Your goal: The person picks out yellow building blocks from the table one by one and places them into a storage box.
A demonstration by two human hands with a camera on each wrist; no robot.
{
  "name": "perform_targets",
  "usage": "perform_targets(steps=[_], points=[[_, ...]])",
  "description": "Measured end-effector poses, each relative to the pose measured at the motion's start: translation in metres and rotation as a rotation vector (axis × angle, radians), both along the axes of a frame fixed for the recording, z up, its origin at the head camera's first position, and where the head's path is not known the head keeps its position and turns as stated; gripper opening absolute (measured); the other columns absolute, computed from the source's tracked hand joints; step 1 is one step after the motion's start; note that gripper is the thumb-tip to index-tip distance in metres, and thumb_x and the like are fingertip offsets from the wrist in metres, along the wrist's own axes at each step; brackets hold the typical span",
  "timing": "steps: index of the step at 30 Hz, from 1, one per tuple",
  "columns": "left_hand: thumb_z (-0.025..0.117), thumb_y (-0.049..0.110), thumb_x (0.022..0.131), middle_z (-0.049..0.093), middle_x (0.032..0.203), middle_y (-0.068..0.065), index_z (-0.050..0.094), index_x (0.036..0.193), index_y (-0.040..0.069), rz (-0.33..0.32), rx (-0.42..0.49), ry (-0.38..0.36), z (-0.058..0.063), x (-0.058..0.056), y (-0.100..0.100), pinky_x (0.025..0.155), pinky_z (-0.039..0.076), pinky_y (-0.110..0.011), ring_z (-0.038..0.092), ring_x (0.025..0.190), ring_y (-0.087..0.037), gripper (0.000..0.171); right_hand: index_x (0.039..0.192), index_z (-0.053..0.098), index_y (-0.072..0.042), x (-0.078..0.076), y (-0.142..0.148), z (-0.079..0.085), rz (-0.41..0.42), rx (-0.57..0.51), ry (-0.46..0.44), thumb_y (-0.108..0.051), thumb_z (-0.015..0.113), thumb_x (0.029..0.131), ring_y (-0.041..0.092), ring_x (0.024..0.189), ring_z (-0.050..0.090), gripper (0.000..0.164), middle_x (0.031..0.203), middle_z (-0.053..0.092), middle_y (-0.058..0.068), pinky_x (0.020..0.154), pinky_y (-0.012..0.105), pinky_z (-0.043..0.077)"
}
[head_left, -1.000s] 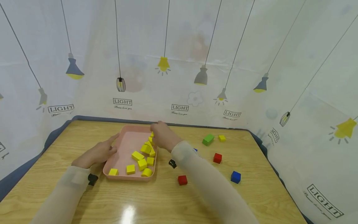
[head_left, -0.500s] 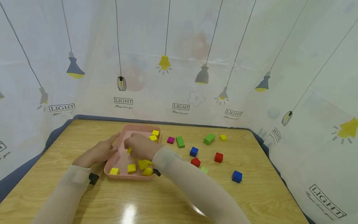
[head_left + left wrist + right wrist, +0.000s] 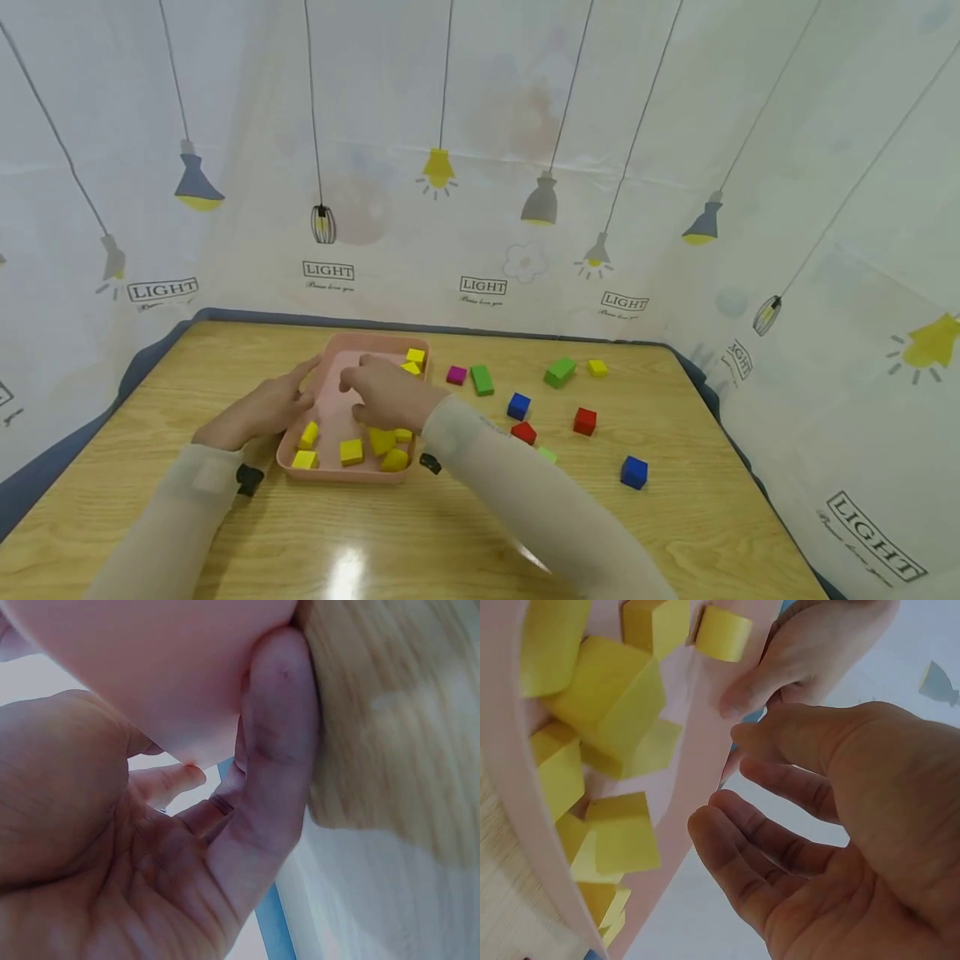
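A pink tray point(image 3: 341, 478) lies on the wooden table with several yellow blocks point(image 3: 351, 452) inside, mostly toward its near end and right side. My left hand point(image 3: 262, 411) holds the tray's left wall, thumb at the rim. In the left wrist view, its fingers point(image 3: 277, 742) curl against the outside of the pink wall. Over the tray's middle hovers my right hand point(image 3: 393, 397), fingers loosely bent and nothing between them, as the right wrist view confirms. One yellow block point(image 3: 308, 434) rests near the tray's left wall. My right hand and forearm hide some of the blocks.
Right of the tray lie a magenta block point(image 3: 457, 375), green blocks point(image 3: 482, 380), blue cubes point(image 3: 633, 472), red blocks point(image 3: 585, 421) and a small yellow block point(image 3: 597, 368). A printed curtain point(image 3: 420, 275) hangs behind the table.
My right hand has moved from the tray's far right rim to its middle and let go of a yellow block, which now lies by the left wall. My left hand stays put.
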State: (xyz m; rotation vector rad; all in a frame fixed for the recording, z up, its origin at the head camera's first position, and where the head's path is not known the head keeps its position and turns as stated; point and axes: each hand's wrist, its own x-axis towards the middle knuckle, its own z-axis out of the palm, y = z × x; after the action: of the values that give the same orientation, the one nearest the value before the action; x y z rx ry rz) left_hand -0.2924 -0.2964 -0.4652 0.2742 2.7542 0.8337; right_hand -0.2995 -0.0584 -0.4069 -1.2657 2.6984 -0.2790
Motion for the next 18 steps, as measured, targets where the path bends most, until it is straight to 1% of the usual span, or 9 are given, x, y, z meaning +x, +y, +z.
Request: perform_targets(steps=[4, 6, 10, 11, 13, 14, 18], points=[[0.047, 0.022, 0.106, 0.047, 0.073, -0.007, 0.006, 0.162, 0.014, 0.009, -0.023, 0.011, -0.001, -0.001, 0.001, 0.063, 0.043, -0.035, 0.049, 0.061, -0.02, 0.07, 0.125, 0.063, -0.021, -0.005, 0.015, 0.001, -0.029, -0.021, 0.0, -0.022, 0.071, 0.095, 0.007, 0.092, 0.051, 0.031, 0.115, 0.057, -0.006, 0.083, 0.018, 0.047], [0.047, 0.021, 0.106, 0.046, 0.071, -0.007, 0.007, 0.162, 0.013, 0.01, -0.02, 0.017, -0.002, -0.001, 0.001, 0.06, 0.043, -0.035, 0.047, 0.059, -0.02, 0.07, 0.124, 0.064, -0.019, -0.009, 0.024, 0.002, -0.037, -0.035, 0.013, -0.021, 0.071, 0.094, 0.008, 0.096, 0.052, 0.031, 0.118, 0.059, -0.004, 0.085, 0.021, 0.048], [0.046, 0.02, 0.105, 0.046, 0.069, -0.006, 0.008, 0.162, 0.012, 0.013, -0.015, 0.018, -0.001, 0.0, 0.001, 0.055, 0.04, -0.033, 0.044, 0.055, -0.019, 0.069, 0.125, 0.064, -0.016, -0.017, 0.043, 0.003, -0.093, -0.055, 0.043, -0.02, 0.071, 0.094, 0.012, 0.106, 0.053, 0.032, 0.126, 0.059, 0.0, 0.091, 0.027, 0.048], [0.046, 0.02, 0.105, 0.046, 0.069, -0.006, 0.008, 0.162, 0.011, 0.01, -0.014, 0.018, -0.001, 0.0, 0.001, 0.054, 0.04, -0.033, 0.044, 0.055, -0.018, 0.069, 0.126, 0.064, -0.015, -0.019, 0.048, 0.003, -0.113, -0.06, 0.04, -0.02, 0.072, 0.094, 0.013, 0.106, 0.053, 0.033, 0.127, 0.059, 0.001, 0.091, 0.028, 0.049], [0.045, 0.021, 0.106, 0.046, 0.07, -0.006, 0.007, 0.162, 0.012, 0.01, -0.019, 0.014, 0.0, 0.0, 0.001, 0.055, 0.04, -0.033, 0.045, 0.055, -0.019, 0.069, 0.127, 0.064, -0.014, -0.025, 0.06, 0.001, -0.145, -0.068, 0.05, -0.02, 0.072, 0.094, 0.013, 0.104, 0.054, 0.034, 0.126, 0.06, 0.002, 0.089, 0.028, 0.05], [0.045, 0.022, 0.106, 0.047, 0.07, -0.006, 0.007, 0.162, 0.012, 0.016, -0.023, 0.008, 0.0, 0.0, 0.001, 0.055, 0.04, -0.033, 0.045, 0.056, -0.019, 0.069, 0.128, 0.064, -0.014, -0.029, 0.066, 0.001, -0.155, -0.069, 0.054, -0.02, 0.072, 0.094, 0.014, 0.101, 0.055, 0.036, 0.124, 0.061, 0.002, 0.087, 0.028, 0.05], [0.046, 0.023, 0.106, 0.047, 0.073, -0.007, 0.006, 0.162, 0.013, 0.024, -0.034, -0.004, 0.0, 0.0, 0.002, 0.058, 0.042, -0.033, 0.048, 0.06, -0.02, 0.07, 0.127, 0.065, -0.013, -0.042, 0.098, -0.002, -0.181, -0.053, 0.098, -0.021, 0.07, 0.094, 0.015, 0.098, 0.055, 0.034, 0.117, 0.061, 0.005, 0.084, 0.03, 0.05]])
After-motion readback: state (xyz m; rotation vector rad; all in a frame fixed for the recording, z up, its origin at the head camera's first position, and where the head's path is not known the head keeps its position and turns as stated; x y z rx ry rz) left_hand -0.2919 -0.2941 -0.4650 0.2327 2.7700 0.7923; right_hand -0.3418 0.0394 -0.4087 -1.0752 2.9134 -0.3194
